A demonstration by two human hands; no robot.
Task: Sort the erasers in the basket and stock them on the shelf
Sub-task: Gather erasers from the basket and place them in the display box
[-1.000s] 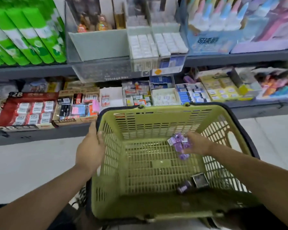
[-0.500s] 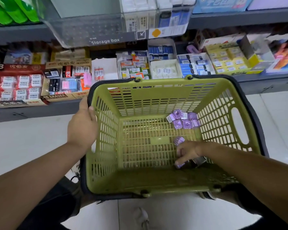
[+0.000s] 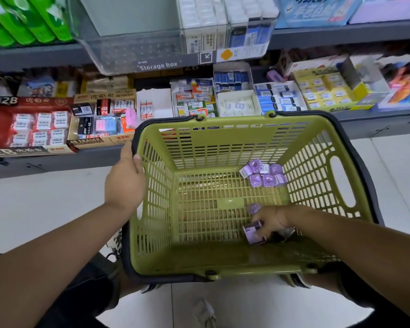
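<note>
Left hand (image 3: 126,183) gripping the left rim of the green basket (image 3: 223,143). Right hand (image 3: 269,222) down inside near the basket's front right corner, fingers curled around a purple eraser (image 3: 252,232). Pile of purple erasers (image 3: 264,173) at the basket's far right corner. Shelf (image 3: 45,162) just beyond the basket.

Bare forearms, no sleeves; dark trousers (image 3: 85,292); striped shoes (image 3: 298,280).
</note>
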